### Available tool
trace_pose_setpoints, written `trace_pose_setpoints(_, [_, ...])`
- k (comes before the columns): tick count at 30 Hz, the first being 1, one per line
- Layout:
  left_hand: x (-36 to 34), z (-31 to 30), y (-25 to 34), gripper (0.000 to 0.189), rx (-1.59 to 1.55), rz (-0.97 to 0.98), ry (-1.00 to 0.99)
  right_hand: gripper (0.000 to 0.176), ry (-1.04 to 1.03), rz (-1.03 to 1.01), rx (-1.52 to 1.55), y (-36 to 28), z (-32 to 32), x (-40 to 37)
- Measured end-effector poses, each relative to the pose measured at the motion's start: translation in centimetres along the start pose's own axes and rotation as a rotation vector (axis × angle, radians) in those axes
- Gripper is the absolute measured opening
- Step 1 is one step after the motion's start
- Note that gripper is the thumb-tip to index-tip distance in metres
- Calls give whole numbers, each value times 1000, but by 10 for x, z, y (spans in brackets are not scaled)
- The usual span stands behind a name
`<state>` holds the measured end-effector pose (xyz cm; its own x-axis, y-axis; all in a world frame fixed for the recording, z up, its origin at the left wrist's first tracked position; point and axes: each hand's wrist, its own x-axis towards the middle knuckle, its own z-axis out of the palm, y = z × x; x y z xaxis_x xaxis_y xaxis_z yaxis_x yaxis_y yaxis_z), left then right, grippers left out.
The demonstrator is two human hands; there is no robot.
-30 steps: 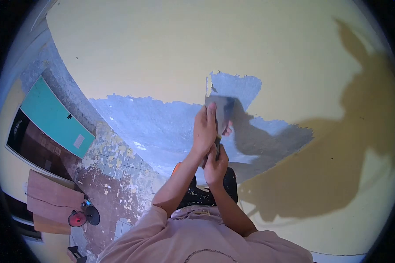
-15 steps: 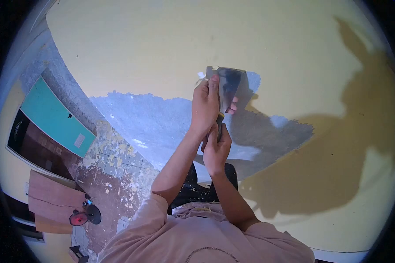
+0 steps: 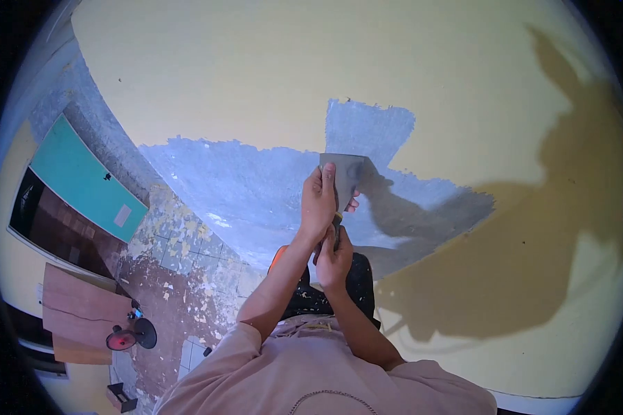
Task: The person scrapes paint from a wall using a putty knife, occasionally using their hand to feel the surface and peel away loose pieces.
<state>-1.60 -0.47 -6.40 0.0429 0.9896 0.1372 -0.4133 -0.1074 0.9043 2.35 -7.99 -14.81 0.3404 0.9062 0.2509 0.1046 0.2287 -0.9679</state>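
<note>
A wide-bladed scraper (image 3: 344,170) is held by both hands against the wall. My left hand (image 3: 317,207) grips the blade, its thumb lying along the near face and fingertips showing past the right edge. Lower down, my right hand (image 3: 333,261) is wrapped round the dark handle, which is mostly hidden. Yellow paint (image 3: 256,76) covers the upper wall. Behind and around the blade lies a bare grey patch (image 3: 249,173) with ragged edges, and a squarish grey strip (image 3: 367,124) rises from it just above the blade.
Paint flakes litter the floor (image 3: 187,277) at left. A teal door panel (image 3: 83,176), a brown board (image 3: 83,301) and a fan (image 3: 144,333) stand there. My legs (image 3: 325,294) are close below my hands. A shadow (image 3: 491,277) falls across the right wall.
Both hands and the scraper have moved down the wall. Grey surface now shows where the blade was, and the loose paint flakes at its edge are gone from there.
</note>
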Motion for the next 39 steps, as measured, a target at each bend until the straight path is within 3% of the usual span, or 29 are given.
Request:
trace_pose_setpoints(3, [-4,2,-5,42,5,5,41,24,-12,-12,139,0,-6,2])
trace_pose_setpoints(6, [-15,4,-13,40,47,-30,24,23,-16,91,46,5,-18,-8])
trace_pose_setpoints(10, [-24,-2,-33,40,9,-83,49,23,66,-99,48,28,-10,-22])
trace_pose_setpoints(13, [-5,-4,-11,42,63,-12,22,23,51,-103,17,18,3,-1])
trace_pose_setpoints(15, [2,-1,4,42,42,21,-8,24,16,25,153,5,10,-2])
trace_pose_setpoints(19, [-8,-10,-9,41,65,9,-1,24,26,40,143,17,11,-12])
trace_pose_setpoints(22, [-11,-9,-14,42,37,-31,34,24,81,-86,28,23,9,-11])
trace_pose_setpoints(24, [-1,-6,-5,43,71,43,20,23,81,-163,-32,15,9,1])
trace_pose_setpoints(25, [5,-3,1,42,-12,4,24,22,53,-33,83,16,12,1])
trace_pose_setpoints(31, [-14,-14,-25,42,21,-56,62,23,67,-36,85,28,8,-16])
trace_pose_setpoints(34, [0,-11,-6,42,114,45,33,22,109,-103,-48,21,11,-3])
trace_pose_setpoints(39, [-6,-11,-1,40,8,14,48,22,35,-62,75,12,13,-9])
